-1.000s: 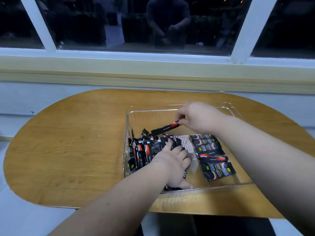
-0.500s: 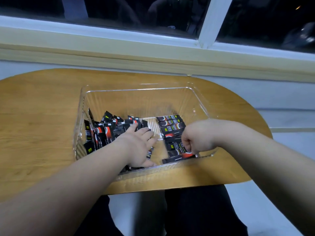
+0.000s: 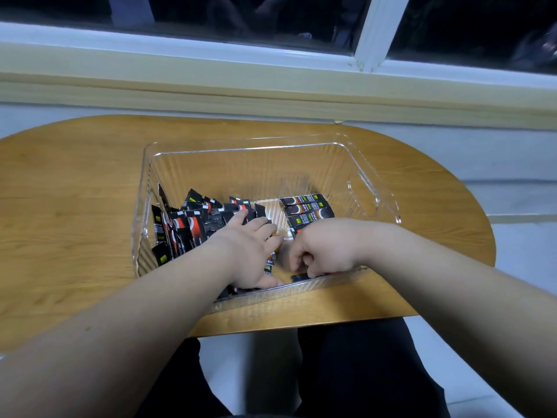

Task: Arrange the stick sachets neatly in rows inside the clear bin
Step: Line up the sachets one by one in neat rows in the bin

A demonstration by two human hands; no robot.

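inside the clear bin [image 3: 366,188], right hand [image 3: 325,248] pinches a sachet [image 3: 300,277].

Oval wooden table [image 3: 75,188] beside pale wall; cream window sill [image 3: 271,86], white window frame [image 3: 372,28], dark glass above.

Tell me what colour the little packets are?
The stick sachets are black with red swirls and small yellow-green labels; the head view shows it.

Oval wood table [image 3: 75,206] w/ clear bin [image 3: 366,188] on it, near front edge.
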